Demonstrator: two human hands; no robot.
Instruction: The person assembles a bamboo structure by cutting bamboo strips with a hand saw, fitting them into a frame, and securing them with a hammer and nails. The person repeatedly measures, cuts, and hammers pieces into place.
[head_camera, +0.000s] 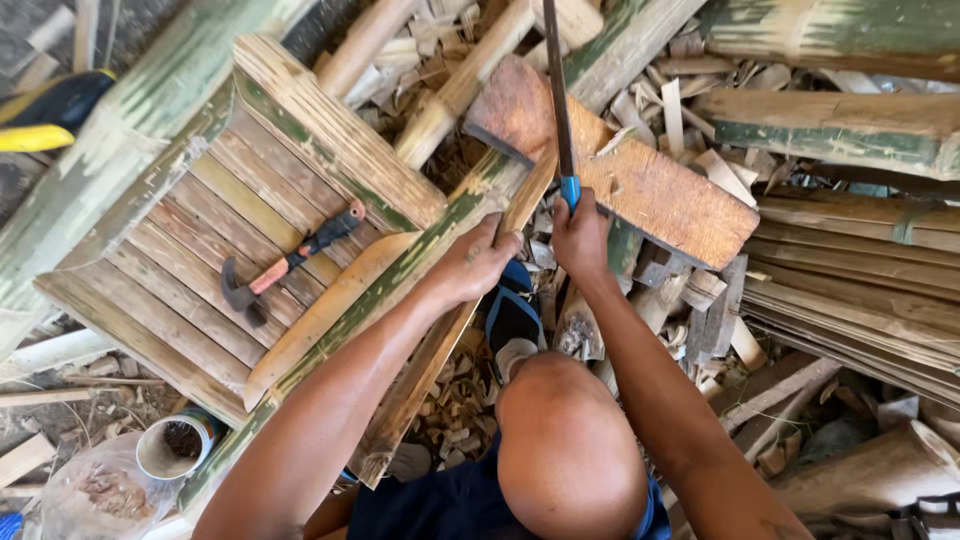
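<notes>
My right hand (581, 238) grips the blue handle of a long dark blade (557, 90) that points away from me over a wooden block (640, 185). My left hand (478, 262) holds a narrow bamboo strip (430, 360) that runs from my knee up to the block's edge, right beside the blade. My bare knee (570, 450) is just below the two hands. A blue sandal (512, 310) shows between my forearms.
A bamboo-slat stool (150, 300) lies at the left with a claw hammer (290, 262) on its slats. A small can (172, 447) and a plastic bag (95, 495) sit at the bottom left. Bamboo poles (850, 130), split strips and shavings cover the ground.
</notes>
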